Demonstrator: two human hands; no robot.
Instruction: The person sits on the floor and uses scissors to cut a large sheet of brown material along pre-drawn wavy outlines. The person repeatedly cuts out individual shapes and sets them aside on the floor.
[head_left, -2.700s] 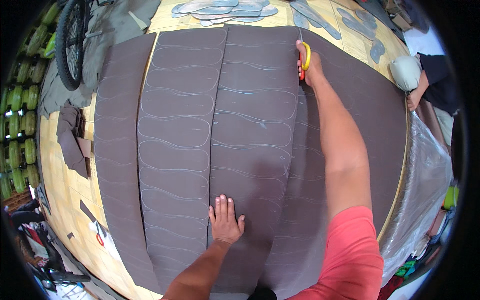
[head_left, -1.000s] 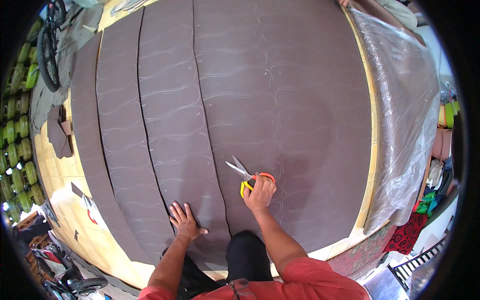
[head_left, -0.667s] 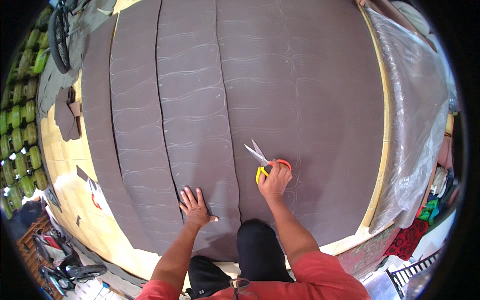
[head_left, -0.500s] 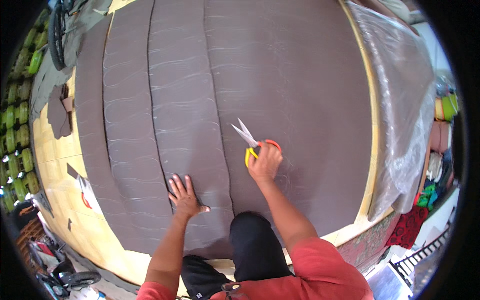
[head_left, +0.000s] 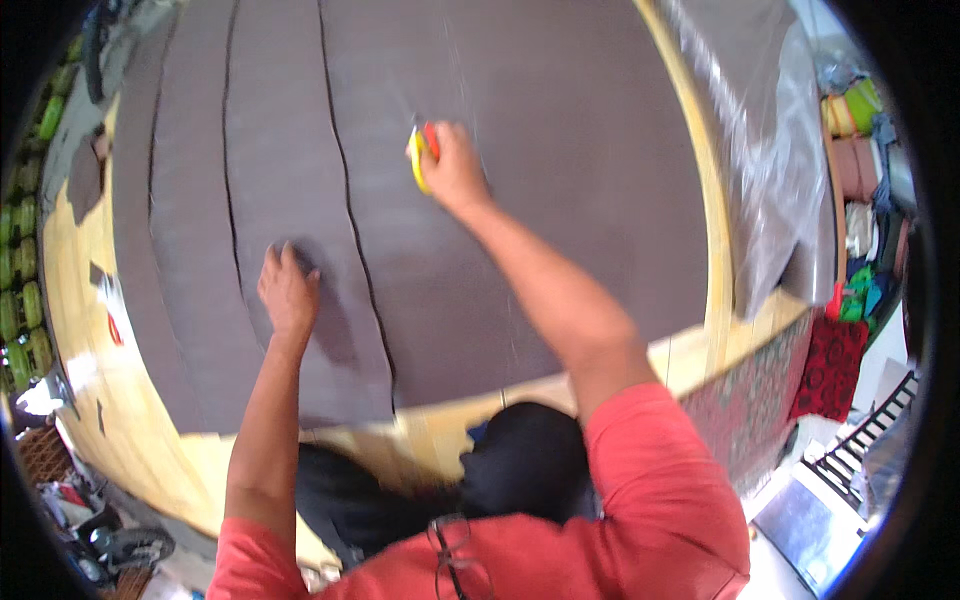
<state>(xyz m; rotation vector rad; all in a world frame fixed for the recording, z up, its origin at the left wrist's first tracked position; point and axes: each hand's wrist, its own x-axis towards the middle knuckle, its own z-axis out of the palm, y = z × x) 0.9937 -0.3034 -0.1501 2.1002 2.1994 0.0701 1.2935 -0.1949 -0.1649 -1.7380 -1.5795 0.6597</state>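
Observation:
A large dark brown-grey sheet (head_left: 590, 220) lies spread over the pale tiled floor (head_left: 215, 470). Dark lengthwise lines mark off long strips (head_left: 290, 120) on its left side. Over the sheet's middle, my right hand (head_left: 460, 172) is closed round the scissors (head_left: 418, 165) by their yellow and red handles; the blades are smeared by motion and hardly show. My left hand (head_left: 289, 292) is empty above a strip to the left, fingers slightly apart and bent, with its shadow falling on the sheet beside it.
Clear plastic sheeting (head_left: 775, 170) runs along the right side. At the left lie brown offcuts (head_left: 87, 185) and a red-handled tool (head_left: 114, 328). My dark-clothed knee (head_left: 525, 455) is by the sheet's near edge. A red patterned cloth (head_left: 828, 368) hangs at the right.
My right hand has moved farther away and left with the scissors. My left hand has lifted from lying flat and moved farther away and left. The whole view has shifted.

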